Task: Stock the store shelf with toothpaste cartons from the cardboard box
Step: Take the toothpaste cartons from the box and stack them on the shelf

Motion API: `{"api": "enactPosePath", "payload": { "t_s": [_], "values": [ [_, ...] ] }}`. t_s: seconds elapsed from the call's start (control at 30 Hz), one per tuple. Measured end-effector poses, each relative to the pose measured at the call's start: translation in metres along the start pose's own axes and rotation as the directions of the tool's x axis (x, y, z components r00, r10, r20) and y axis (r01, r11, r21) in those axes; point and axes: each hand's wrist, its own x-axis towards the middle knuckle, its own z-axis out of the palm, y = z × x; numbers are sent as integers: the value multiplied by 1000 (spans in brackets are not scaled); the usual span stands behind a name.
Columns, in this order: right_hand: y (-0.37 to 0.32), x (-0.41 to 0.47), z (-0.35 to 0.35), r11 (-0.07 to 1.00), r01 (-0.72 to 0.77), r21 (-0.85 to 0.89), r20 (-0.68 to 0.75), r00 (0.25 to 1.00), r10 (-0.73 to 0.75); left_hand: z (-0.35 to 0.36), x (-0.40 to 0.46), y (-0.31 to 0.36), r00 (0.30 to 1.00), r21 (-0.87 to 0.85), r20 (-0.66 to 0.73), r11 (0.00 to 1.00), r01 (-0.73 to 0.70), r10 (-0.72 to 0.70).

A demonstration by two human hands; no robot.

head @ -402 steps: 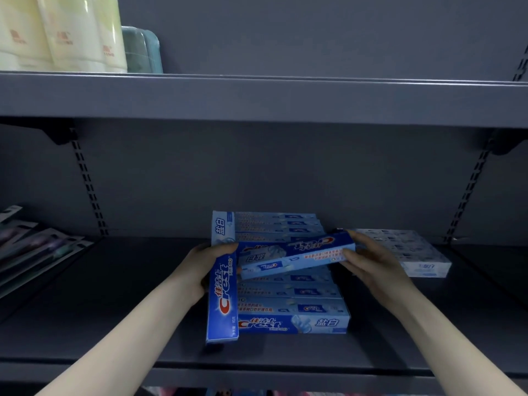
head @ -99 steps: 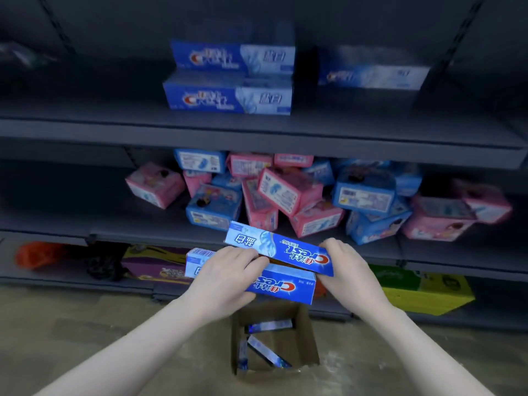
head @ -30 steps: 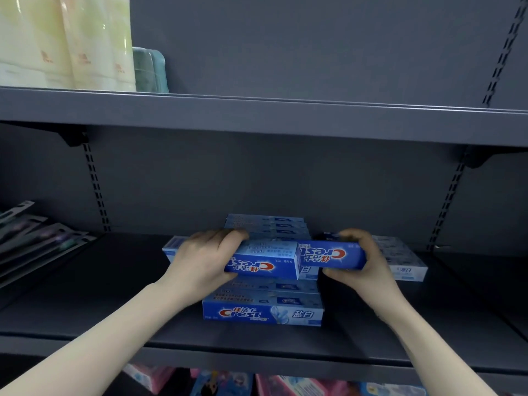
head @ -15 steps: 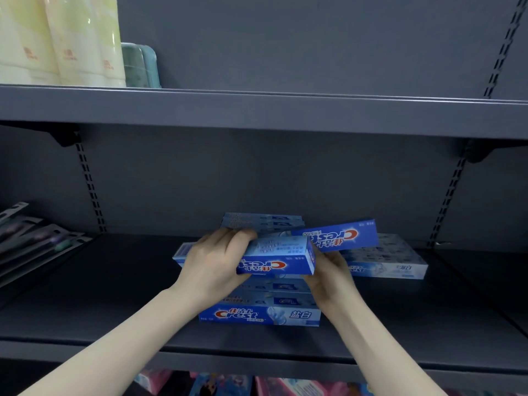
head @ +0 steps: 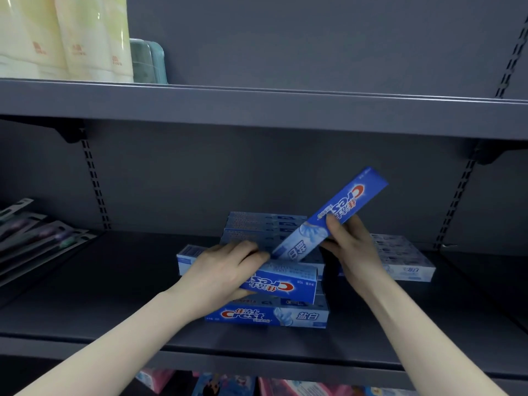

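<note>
Grey metal shelf (head: 114,295): above stacked glossy cartons (head: 265,317), left hand (head: 220,274) grips one flat carton (head: 281,284); right hand (head: 353,244) pinches a tilted carton (head: 337,211).

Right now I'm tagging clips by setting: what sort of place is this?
Most likely a shop's toiletries aisle: grey metal shelving on slotted uprights, stacked toothpaste cartons, and packaged toothbrushes laid out to the left.

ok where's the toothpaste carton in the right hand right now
In the head view, the tilted carton is right of centre, gripped by the right hand, angled up above the blue stack on the middle shelf.
</note>
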Motion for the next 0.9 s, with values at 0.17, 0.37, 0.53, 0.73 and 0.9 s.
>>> {"api": "enactPosePath", "payload": {
  "t_s": [0.17,0.37,0.53,0.73,0.9],
  "values": [
    [-17,9,-1,982,118,-148,73,991,-108,5,-8,1,995,-41,66,996,-79,81],
    [-31,17,16,933,195,-303,251,961,-120,11,-17,5,992,-98,44,989,-110,115],
    [-22,26,36,641,390,-661,513,859,7,13,-23,6,990,-114,27,984,-136,140],
    [1,19,64,377,508,-775,607,765,216,17,-30,7,986,-137,40,978,-157,163],
    [12,17,68,333,513,-791,594,773,222,18,-36,5,985,-139,35,977,-164,170]
  ]
}}
